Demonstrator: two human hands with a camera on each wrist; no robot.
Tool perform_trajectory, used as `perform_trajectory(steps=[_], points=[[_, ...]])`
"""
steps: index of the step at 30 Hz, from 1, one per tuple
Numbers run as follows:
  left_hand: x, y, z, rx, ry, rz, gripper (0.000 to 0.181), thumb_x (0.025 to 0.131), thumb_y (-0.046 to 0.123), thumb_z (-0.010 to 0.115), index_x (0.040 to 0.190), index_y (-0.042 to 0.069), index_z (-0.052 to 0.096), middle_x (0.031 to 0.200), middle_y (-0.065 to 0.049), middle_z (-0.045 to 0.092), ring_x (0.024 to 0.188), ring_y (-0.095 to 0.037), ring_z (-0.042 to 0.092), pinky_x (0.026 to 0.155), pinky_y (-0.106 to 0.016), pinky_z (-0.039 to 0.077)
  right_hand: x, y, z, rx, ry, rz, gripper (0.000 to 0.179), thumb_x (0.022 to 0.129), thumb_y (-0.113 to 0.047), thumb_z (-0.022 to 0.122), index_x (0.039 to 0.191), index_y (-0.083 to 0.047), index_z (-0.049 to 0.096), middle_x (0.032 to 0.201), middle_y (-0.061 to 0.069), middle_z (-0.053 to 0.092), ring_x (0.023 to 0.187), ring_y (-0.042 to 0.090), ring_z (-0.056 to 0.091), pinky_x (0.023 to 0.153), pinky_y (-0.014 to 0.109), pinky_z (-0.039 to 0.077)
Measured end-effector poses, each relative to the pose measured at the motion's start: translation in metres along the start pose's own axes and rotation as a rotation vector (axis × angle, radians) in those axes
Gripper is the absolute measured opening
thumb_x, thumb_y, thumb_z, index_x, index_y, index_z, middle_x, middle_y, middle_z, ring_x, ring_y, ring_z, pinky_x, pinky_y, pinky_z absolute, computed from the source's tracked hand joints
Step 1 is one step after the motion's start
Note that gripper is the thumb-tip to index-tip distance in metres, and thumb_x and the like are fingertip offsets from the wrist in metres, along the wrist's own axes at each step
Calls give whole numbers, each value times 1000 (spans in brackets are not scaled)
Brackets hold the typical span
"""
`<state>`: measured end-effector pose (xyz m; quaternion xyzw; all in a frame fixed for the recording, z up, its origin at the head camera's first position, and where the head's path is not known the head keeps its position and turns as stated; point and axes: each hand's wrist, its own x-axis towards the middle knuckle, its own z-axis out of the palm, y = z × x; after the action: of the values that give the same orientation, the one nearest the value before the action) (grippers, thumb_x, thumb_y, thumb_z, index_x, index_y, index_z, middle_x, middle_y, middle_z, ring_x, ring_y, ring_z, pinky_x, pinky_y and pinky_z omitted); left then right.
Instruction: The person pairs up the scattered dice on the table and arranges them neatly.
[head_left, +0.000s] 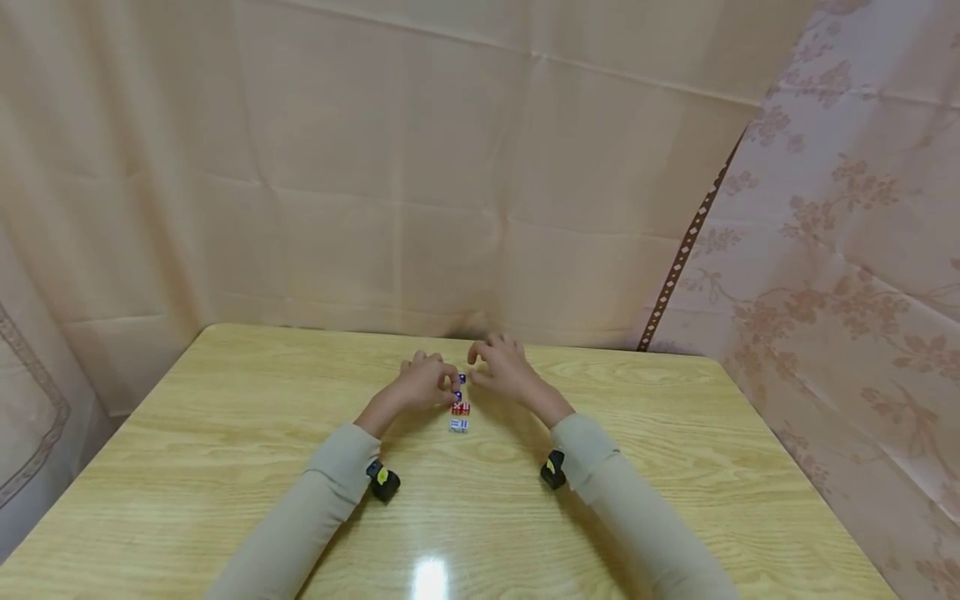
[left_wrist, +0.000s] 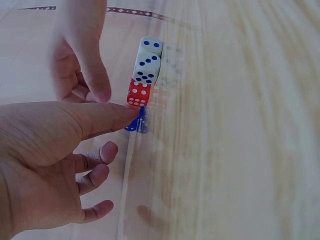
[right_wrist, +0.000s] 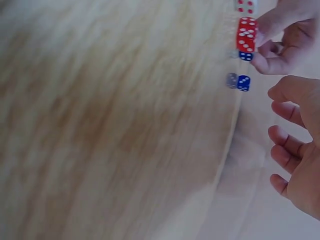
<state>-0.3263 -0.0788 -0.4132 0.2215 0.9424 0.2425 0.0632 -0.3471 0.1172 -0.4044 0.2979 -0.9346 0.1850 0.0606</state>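
Note:
My left hand pinches a blue die between thumb and index finger, right behind the red dice; the thumb hides part of this die in the left wrist view. My right hand holds nothing, its fingers loosely bent and apart. Nearest to it, a second blue die stands alone on the table, a small gap beyond the first. The red dice sit side by side with white dots. In front of them are white dice, blue dots showing in the left wrist view.
The dice form a short line on a glossy wood-grain table. A beige curtain hangs behind the far edge, and a flowered pink cloth on the right. Each wrist wears a black camera.

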Motion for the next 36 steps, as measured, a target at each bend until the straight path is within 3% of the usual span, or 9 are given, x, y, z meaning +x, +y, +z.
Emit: perform_trajectory(steps=[10,24,36], points=[[2,-1,0,-12,-1,6,7,92,21,76,88,20,70,92,-3,52,95,-24,39,86,-44,26,6,1,10,-52,-57,18,17,90,-19,72,105,-12,67,106,9,57,106,28,42,93,45,30],[4,-2,0,1,-9,8,7,91,21,76,88,22,70,92,-3,52,94,-24,38,86,-44,25,9,-4,12,-64,-110,39,16,92,-18,72,106,-12,68,107,9,56,106,27,41,101,51,29],[2,-3,-2,-8,-7,7,8,91,20,76,87,20,69,92,-5,52,94,-24,38,85,-44,25,12,-3,16,-106,-123,33,13,91,-17,73,102,-12,67,104,9,56,103,27,41,96,48,29]])
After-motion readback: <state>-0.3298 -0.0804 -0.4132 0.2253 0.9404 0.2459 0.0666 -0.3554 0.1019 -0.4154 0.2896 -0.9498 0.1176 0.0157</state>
